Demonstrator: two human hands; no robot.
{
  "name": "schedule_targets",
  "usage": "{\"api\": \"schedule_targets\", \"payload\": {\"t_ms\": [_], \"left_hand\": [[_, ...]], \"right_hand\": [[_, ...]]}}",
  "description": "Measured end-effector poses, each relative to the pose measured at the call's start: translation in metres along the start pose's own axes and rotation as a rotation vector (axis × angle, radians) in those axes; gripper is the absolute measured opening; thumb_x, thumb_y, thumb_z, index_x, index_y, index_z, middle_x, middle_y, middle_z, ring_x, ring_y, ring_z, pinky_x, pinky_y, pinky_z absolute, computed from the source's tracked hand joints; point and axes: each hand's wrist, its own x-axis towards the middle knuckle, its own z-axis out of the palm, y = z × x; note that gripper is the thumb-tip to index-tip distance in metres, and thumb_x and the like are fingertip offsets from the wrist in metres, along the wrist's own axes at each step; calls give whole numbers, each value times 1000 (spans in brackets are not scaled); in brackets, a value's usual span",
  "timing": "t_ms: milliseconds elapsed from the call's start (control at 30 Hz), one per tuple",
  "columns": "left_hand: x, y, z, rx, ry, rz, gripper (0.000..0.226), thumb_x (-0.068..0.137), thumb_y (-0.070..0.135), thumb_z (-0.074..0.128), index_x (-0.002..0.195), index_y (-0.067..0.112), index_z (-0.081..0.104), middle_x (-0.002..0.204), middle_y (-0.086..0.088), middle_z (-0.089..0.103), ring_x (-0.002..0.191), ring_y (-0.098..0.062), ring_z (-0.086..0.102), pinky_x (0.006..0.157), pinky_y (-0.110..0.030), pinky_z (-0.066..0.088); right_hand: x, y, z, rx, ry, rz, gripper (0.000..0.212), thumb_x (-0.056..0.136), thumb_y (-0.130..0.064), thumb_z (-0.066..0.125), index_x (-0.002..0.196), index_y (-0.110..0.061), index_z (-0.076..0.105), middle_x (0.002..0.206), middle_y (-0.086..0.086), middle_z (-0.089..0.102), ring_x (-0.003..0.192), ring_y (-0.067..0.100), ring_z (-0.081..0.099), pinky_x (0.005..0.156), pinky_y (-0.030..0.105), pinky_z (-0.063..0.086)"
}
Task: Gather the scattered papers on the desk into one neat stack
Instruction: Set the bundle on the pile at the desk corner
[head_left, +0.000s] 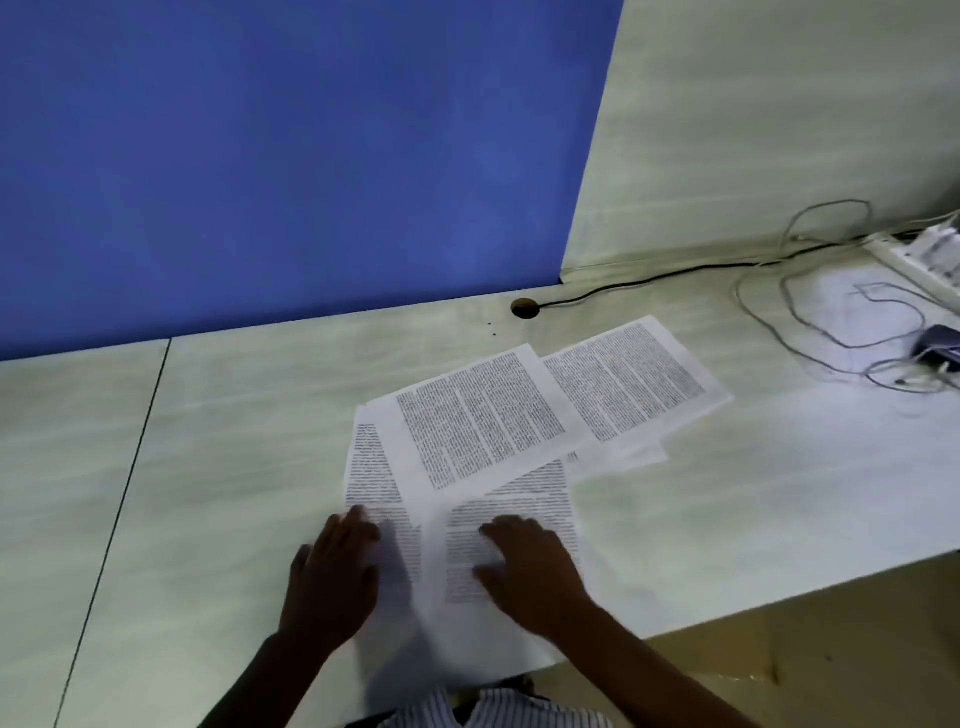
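Note:
Several printed white sheets lie fanned out on the pale desk (234, 415). The nearest sheet (514, 501) lies at the front edge. My left hand (332, 577) rests flat on that sheet's left side, fingers straight. On its right half lies my right hand (530, 566), fingers spread and pressing on the text. A second sheet (478, 415) lies askew over the nearest sheet's far part. A third sheet (628, 376) sticks out to the right, partly under the second, with a further white edge (634, 457) showing beneath it.
A blue partition (285, 156) stands behind the desk, a pale panel (779, 130) at the right. A black cable runs from a desk hole (524, 307) to a white power strip (919, 260). Loose grey cables (810, 312) and a dark device (940, 345) lie at far right.

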Motion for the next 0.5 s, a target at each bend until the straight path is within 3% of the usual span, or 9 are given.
{"api": "schedule_targets", "payload": {"t_ms": [67,133,200,300,400,500], "left_hand": [[-4,1,0,-13,16,-50,57,62,12,83,111,25,58,133,-10,60,114,-35,65,77,-54,56],[-4,5,-2,-25,21,-91,54,65,11,82,112,24,60,134,-9,58,112,-35,65,77,-54,56],[-4,8,-6,-40,17,-132,48,72,17,77,117,24,61,138,-6,54,118,-33,61,84,-52,54],[-9,6,-4,-57,-1,-198,48,75,34,76,119,25,59,143,-4,49,125,-31,55,89,-49,53],[-10,10,1,-42,8,-242,51,72,42,77,116,27,58,139,-1,50,122,-28,56,86,-46,53],[-10,17,4,-44,20,-292,50,73,37,77,117,25,58,139,-2,49,120,-30,56,87,-48,53]], "right_hand": [[24,30,-19,66,137,3,53,85,-54,51,119,-17,67,122,7,67,111,28,65,91,42,54],[57,61,-51,59,162,98,56,84,-52,60,125,-14,61,128,11,60,116,32,59,94,45,51],[87,93,-78,-10,112,249,74,81,-58,67,137,-14,48,142,15,47,127,35,49,101,49,45],[107,134,-85,-157,-119,452,102,73,-80,57,149,-18,26,158,19,24,144,36,28,113,59,29],[101,150,-70,-173,-212,455,104,72,-84,52,151,-23,19,162,19,12,149,35,14,114,62,22],[95,138,-60,-172,-227,400,104,74,-83,51,154,-28,15,164,16,6,151,33,9,116,60,19]]}}
